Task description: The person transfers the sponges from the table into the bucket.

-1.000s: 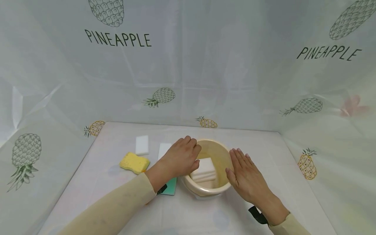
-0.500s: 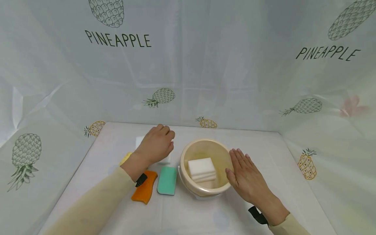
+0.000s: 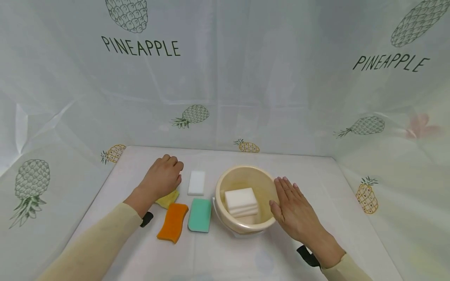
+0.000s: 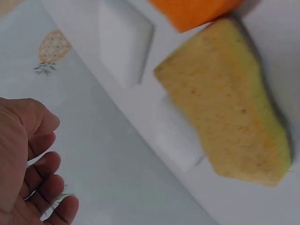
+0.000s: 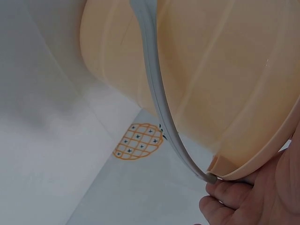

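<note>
My left hand [image 3: 162, 176] hovers over the left part of the table with loosely curled fingers and nothing in them. Below it lies a yellow sponge [image 3: 166, 200], partly covered by the hand in the head view. The left wrist view shows a white sponge block [image 4: 176, 133] beside that yellow sponge; the head view hides this block behind the hand. With straight fingers, my right hand [image 3: 299, 214] touches the right rim of a cream bucket [image 3: 261, 180]. Stacked white sponge blocks [image 3: 241, 201] lie inside the bucket. Its grey handle [image 5: 157, 84] hangs down outside.
Left of the bucket lie a green sponge [image 3: 199, 215], a wavy orange sponge [image 3: 173, 223] and another white block [image 3: 196, 183]. A pineapple-print sheet [image 3: 281, 97] rises behind the white-covered table [image 3: 225, 261] and along its sides.
My left hand has moved from over the bucket leftward to above the yellow sponge, uncovering the green sponge, the orange sponge and one white block. The right hand has stayed at the rim.
</note>
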`<state>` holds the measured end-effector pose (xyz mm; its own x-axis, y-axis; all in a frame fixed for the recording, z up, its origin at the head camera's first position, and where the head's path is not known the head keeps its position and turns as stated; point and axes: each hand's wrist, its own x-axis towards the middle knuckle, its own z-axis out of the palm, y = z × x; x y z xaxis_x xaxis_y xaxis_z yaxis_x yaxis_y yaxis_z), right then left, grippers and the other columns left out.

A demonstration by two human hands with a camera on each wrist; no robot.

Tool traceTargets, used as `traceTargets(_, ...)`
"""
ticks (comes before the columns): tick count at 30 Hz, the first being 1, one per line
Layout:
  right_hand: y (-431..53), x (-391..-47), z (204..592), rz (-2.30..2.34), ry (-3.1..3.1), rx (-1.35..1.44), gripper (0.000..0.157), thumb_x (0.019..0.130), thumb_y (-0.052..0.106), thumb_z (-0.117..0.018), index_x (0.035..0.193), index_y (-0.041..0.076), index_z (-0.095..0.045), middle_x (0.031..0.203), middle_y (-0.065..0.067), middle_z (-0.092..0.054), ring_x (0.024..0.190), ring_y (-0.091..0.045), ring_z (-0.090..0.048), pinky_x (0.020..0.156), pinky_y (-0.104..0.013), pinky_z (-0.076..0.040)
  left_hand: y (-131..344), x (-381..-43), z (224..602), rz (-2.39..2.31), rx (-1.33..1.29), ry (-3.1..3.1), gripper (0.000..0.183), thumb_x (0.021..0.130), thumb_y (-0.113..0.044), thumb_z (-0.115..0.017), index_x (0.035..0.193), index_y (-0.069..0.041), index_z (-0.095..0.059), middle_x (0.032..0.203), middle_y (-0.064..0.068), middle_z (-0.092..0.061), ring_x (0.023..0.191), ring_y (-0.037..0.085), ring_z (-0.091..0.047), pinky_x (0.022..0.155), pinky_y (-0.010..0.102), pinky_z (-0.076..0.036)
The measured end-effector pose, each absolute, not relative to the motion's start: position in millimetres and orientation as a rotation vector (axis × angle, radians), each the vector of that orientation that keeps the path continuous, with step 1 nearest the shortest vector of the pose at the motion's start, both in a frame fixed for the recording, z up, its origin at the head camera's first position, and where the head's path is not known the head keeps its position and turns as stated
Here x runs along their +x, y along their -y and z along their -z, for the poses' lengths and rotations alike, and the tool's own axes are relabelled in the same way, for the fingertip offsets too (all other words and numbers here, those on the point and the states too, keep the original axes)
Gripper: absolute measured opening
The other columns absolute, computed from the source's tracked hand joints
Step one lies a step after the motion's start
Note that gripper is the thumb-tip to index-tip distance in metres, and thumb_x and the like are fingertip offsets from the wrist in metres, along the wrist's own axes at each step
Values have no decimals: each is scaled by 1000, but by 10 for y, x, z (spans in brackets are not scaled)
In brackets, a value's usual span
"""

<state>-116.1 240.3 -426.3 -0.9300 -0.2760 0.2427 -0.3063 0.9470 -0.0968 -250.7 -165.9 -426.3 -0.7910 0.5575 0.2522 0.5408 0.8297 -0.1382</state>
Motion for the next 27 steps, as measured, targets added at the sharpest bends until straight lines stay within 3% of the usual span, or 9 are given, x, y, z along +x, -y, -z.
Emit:
traceTargets(18, -2440, -1144, 4270, -184, 2879, 422, 64, 103, 40, -36, 151, -2, -28, 155, -19, -34, 147, -35, -27, 117, -51, -24, 1777, -2713, 4827, -227, -676, 2891, 42, 88, -39, -65, 110, -3, -59, 100, 13, -57, 98, 31, -47, 86, 47, -43)
traceTargets(27, -2455, -1131, 4272, -188, 2877, 409, 64, 102, 40, -37, 151, -1, -28, 156, -18, -33, 147, -34, -27, 117, -52, -23, 1803, -2780, 4927, -234, -603, 2970, 42, 90, -33, -62, 119, -2, -56, 106, 15, -56, 103, 34, -47, 89, 51, -41)
